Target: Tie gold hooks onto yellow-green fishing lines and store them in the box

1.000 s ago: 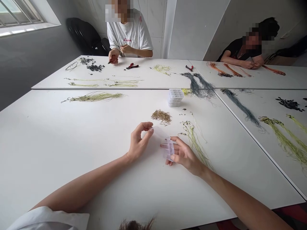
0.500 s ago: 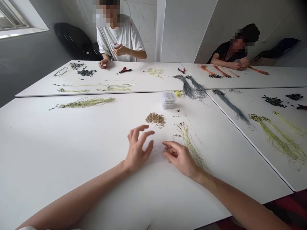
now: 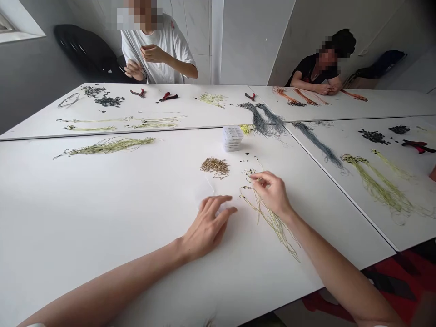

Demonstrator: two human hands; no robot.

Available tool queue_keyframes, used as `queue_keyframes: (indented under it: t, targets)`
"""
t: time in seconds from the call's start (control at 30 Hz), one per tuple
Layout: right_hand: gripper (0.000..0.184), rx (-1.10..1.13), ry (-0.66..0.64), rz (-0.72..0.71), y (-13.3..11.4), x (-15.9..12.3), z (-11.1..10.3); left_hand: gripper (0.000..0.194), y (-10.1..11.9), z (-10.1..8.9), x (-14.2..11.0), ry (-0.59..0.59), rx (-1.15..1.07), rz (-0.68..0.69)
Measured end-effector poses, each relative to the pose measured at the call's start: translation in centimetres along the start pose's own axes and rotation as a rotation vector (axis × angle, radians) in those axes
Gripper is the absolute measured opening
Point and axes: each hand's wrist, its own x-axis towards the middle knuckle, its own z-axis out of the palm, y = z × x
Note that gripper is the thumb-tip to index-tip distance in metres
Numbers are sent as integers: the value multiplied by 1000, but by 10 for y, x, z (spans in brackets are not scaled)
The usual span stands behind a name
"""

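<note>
My left hand [image 3: 211, 222] rests low over the table with its fingers apart and curved. Beneath and just beyond it is a clear plastic case [image 3: 203, 190], hard to see against the white top. My right hand [image 3: 272, 193] pinches thumb and finger together at the hook end of a bundle of yellow-green fishing line rigs [image 3: 277, 227]. Dark hooks [image 3: 250, 172] show at its fingertips; exactly which rig is in the pinch is partly hidden. A pile of bronze-coloured small metal pieces [image 3: 215, 166] lies beyond my left hand.
Stacked clear plastic boxes [image 3: 232, 138] stand beyond the pile. Grey line bundles [image 3: 262, 119] lie across the table joint, and more yellow-green bundles [image 3: 376, 181] lie at right. Two people sit opposite, one in a white shirt [image 3: 166, 45], one in a dark shirt [image 3: 303, 75]. Pliers [image 3: 167, 96] lie on the far table.
My right hand has moved away from the clear case, forward and right, to the hook end of the yellow-green rigs. My left hand has lowered and shifted right. The view has turned slightly.
</note>
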Motion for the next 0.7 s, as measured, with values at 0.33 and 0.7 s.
queue_keyframes:
  t: [0.33, 0.7]
  targets:
    - [21, -148, 249, 109, 50, 31, -28, 34, 67, 60, -43, -352, -273, 826]
    - [9, -169, 40, -8, 22, 16, -17, 16, 54, 60, -42, -375, -269, 878]
